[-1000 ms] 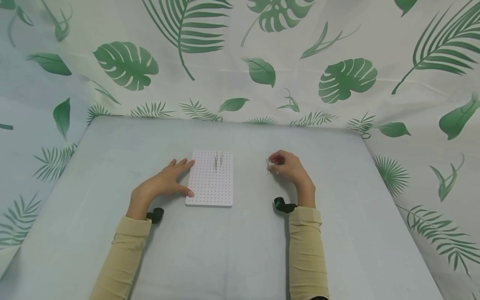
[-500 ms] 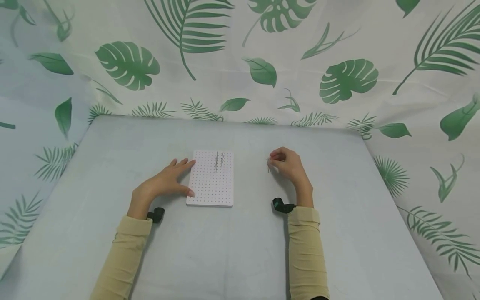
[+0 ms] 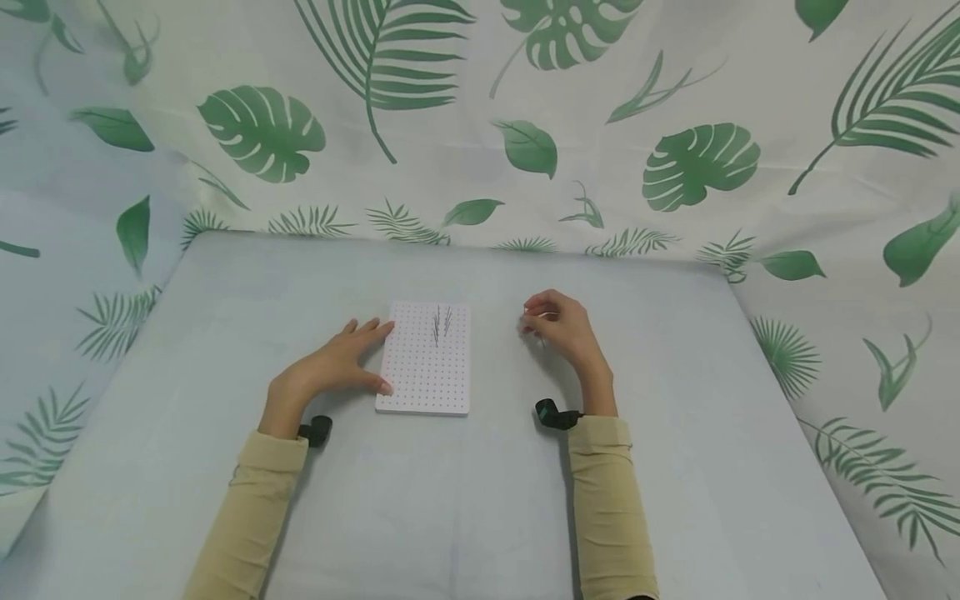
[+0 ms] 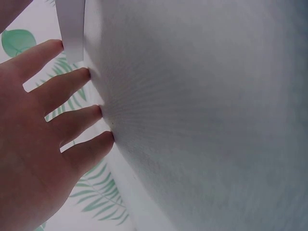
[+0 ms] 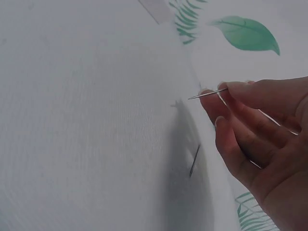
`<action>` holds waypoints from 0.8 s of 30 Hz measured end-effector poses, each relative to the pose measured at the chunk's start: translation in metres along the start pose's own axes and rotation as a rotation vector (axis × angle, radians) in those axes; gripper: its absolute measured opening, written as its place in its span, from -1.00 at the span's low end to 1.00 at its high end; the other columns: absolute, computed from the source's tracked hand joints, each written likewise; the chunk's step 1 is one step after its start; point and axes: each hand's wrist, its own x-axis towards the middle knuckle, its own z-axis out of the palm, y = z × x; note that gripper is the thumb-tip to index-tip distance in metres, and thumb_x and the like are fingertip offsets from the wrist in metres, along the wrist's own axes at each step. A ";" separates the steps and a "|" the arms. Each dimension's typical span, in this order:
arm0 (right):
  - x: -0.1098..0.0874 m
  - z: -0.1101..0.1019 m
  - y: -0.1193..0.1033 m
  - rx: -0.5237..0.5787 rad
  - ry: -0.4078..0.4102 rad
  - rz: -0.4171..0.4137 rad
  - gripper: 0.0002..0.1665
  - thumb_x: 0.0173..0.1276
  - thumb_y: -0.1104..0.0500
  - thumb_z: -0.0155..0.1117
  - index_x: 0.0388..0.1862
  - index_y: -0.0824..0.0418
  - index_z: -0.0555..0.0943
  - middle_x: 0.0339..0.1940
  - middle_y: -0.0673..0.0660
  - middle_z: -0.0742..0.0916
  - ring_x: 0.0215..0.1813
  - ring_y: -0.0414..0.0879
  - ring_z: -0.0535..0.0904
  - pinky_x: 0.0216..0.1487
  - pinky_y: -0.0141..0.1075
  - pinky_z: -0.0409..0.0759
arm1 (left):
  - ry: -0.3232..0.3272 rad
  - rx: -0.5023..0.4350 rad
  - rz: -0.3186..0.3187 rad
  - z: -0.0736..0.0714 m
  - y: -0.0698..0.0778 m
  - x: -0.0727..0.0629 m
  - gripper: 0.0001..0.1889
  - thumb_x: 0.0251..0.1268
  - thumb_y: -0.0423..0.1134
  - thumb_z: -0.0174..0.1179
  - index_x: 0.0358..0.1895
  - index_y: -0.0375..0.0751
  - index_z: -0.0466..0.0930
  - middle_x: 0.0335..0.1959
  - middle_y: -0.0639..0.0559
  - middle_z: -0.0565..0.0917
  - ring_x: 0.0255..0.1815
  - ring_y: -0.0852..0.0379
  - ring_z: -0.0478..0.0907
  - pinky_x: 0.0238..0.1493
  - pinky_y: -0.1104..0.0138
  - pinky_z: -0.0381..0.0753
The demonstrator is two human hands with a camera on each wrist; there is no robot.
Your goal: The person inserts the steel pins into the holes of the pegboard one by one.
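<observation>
A white board with rows of small holes (image 3: 423, 375) lies on the table, several thin dark needles (image 3: 437, 329) standing in its upper part. My left hand (image 3: 330, 364) is spread at the board's left side, thumb on the lower left corner and index finger at the upper edge. In the left wrist view the other fingertips (image 4: 82, 73) rest on the table beside the board. My right hand (image 3: 564, 329), right of the board, pinches a needle (image 5: 207, 94) between thumb and index finger, pointed end outward. Another needle (image 5: 195, 160) lies on the table below it.
The table (image 3: 510, 483) has a pale grey cover. A white cloth with green leaf prints (image 3: 450, 167) hangs behind it and at the sides. A small black camera (image 3: 553, 414) sits on each wrist.
My right hand has drawn up and slightly left, lifting with a needle pinched in its fingers. My left hand keeps its place on the board; the head view has shifted a little.
</observation>
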 end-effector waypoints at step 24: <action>0.002 0.024 -0.024 0.092 -0.016 -0.129 -0.78 0.37 0.27 0.42 -0.03 0.28 0.67 -0.19 0.25 0.79 -0.25 0.10 0.81 -0.18 -0.04 0.77 | -0.001 0.004 0.007 0.001 0.001 -0.001 0.13 0.11 0.01 0.53 0.67 -0.15 0.02 0.69 -0.32 -0.08 0.68 -0.45 -0.35 0.57 -0.38 -0.18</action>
